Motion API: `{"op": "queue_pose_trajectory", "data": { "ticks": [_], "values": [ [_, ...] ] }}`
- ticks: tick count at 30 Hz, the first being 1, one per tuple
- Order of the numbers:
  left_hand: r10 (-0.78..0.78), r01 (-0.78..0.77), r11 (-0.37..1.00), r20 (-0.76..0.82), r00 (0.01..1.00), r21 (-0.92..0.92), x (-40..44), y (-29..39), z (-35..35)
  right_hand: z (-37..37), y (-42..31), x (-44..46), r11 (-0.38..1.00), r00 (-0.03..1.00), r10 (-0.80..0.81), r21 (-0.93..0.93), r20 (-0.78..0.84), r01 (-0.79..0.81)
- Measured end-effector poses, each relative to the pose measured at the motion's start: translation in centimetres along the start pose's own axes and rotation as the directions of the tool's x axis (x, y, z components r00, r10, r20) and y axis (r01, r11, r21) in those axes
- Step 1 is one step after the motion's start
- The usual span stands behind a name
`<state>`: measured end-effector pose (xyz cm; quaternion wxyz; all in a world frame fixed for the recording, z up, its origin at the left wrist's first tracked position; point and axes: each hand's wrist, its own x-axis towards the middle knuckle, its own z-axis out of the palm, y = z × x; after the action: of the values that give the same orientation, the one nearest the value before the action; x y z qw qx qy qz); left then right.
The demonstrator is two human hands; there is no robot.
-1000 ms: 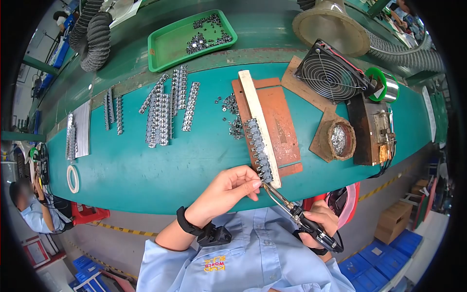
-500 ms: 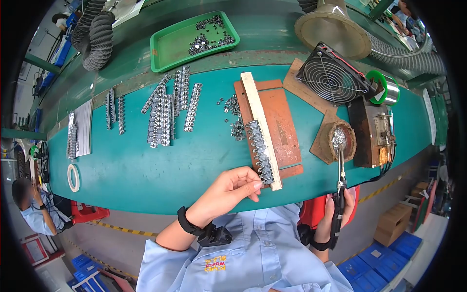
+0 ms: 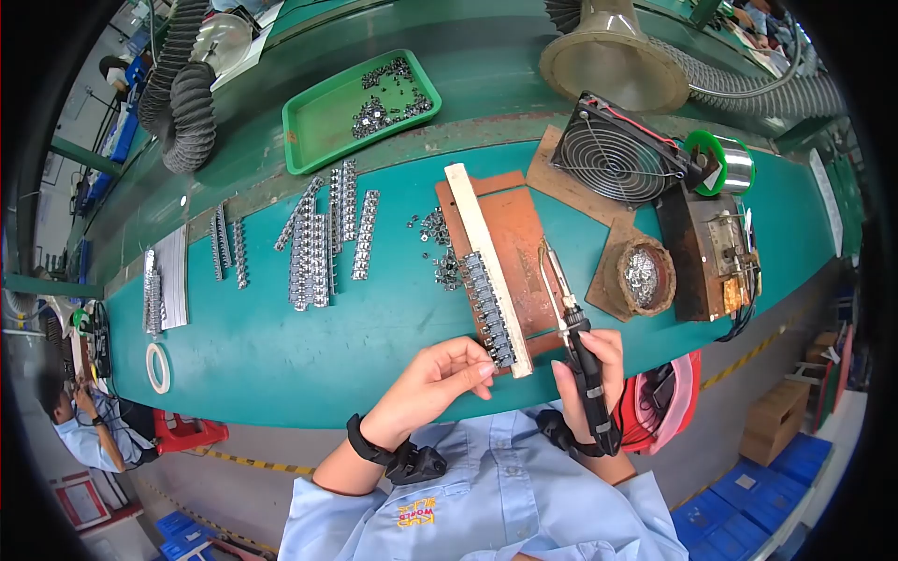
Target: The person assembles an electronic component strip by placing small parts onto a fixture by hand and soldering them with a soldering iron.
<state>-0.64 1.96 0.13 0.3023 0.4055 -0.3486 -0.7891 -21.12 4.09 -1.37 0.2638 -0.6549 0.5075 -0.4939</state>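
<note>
My right hand (image 3: 599,379) is wrapped round the black handle of a soldering iron (image 3: 587,379), whose metal tip and thin side tube point up over a brown board (image 3: 524,252). Along the board's left side lies a pale wooden bar (image 3: 486,262). Against the bar sits a strip of small electronic components (image 3: 489,309). At the strip's near end, my left hand (image 3: 435,383) is closed, with thumb and fingertips on its last parts. Loose small metal parts (image 3: 438,245) lie left of the bar.
Right of the board stand a round solder pot (image 3: 645,274), a fan (image 3: 622,154), a solder reel (image 3: 734,166) and a metal box (image 3: 697,252). Finished-looking strips (image 3: 313,252) lie left. A green tray (image 3: 327,150) and tape roll (image 3: 151,368) are farther off. A person (image 3: 98,430) sits at far left.
My right hand has brought the soldering iron left, out of the round pot and over the brown board. My left hand stays at the strip's near end. The whole view has shifted slightly.
</note>
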Motion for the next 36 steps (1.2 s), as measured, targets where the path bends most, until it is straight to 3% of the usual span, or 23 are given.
{"op": "queue_pose_trajectory", "data": {
  "ticks": [20,24,27,28,31,36],
  "values": [
    [0.060,-0.059,0.998,-0.009,0.998,0.030,-0.5,-0.3,0.5,-0.2,0.7,-0.8,0.998,0.999,-0.032,0.055,-0.040,0.034],
    [0.232,-0.226,0.973,-0.191,0.954,0.056,-0.8,-0.5,2.0,-0.2,0.6,-0.9,0.998,0.999,-0.015,0.068,-0.045,0.018],
    [0.479,-0.415,0.865,-0.219,0.850,0.281,-0.4,-1.2,2.1,-0.1,0.6,-0.6,0.997,0.994,-0.053,0.046,-0.100,0.057],
    [0.482,-0.418,0.864,-0.218,0.849,0.282,-0.3,-1.3,2.1,-0.1,0.6,-0.6,0.997,0.989,-0.069,0.034,-0.129,0.074],
    [0.627,-0.398,0.625,-0.128,0.768,0.671,-0.1,-1.2,2.2,0.0,0.6,-0.6,0.996,0.989,-0.068,0.041,-0.128,0.074],
    [0.695,-0.397,0.475,-0.058,0.716,0.785,-0.2,0.1,3.1,-0.1,0.4,-0.5,0.997,0.989,-0.061,0.036,-0.135,0.066]
  ]
}}
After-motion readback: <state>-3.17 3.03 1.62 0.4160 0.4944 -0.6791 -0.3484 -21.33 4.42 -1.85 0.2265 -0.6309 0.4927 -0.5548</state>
